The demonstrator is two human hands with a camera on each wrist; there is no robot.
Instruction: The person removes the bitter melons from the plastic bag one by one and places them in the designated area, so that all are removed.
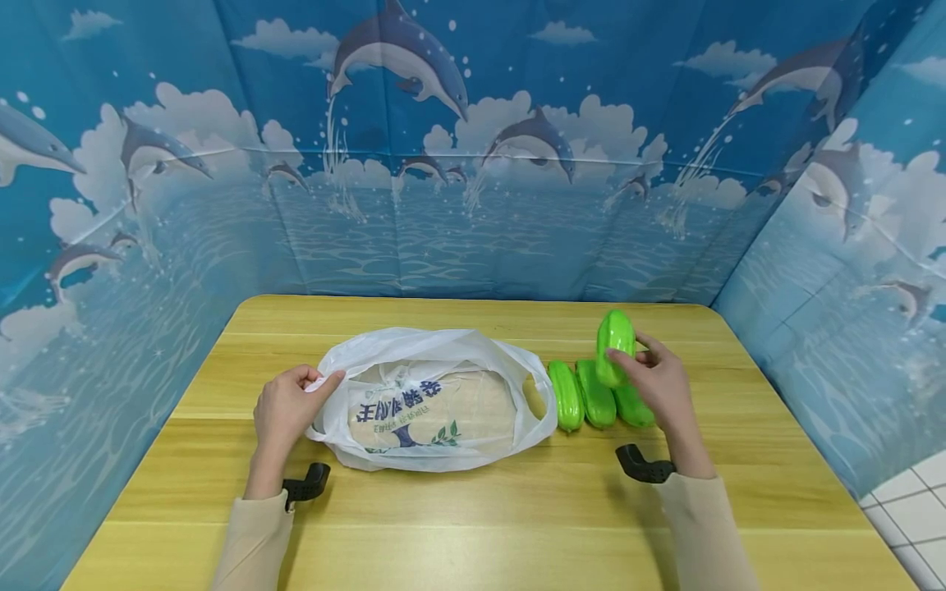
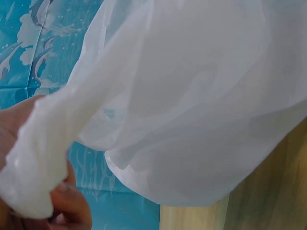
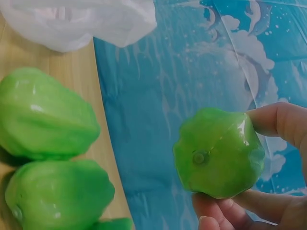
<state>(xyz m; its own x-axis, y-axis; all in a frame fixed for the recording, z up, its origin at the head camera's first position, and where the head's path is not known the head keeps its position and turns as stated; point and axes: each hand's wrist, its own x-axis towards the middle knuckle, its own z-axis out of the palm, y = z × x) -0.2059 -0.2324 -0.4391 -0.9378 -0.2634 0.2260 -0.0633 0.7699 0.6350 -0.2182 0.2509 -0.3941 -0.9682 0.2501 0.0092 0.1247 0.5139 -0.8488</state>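
At the table's left, my left hand (image 1: 290, 408) grips the left handle of a white plastic bag (image 1: 436, 341). The handle (image 2: 45, 158) is bunched between thumb and fingers in the left wrist view. Inside the bag's mouth lies a beige package (image 1: 473, 406) with blue lettering and green leaves. My right hand (image 1: 658, 379) holds a green ridged gourd (image 1: 615, 332) upright above the table, thumb on one side and fingers on the other. Its rounded end with a small stem spot (image 3: 200, 157) faces the right wrist camera. Three more green gourds (image 1: 566, 396) lie side by side below it.
The wooden table (image 1: 458, 525) meets a blue dolphin-print curtain (image 1: 458, 238) at the back and sides. The row of gourds lies right beside the bag's right handle (image 1: 545, 398). White floor tiles (image 1: 912, 517) show at the lower right.
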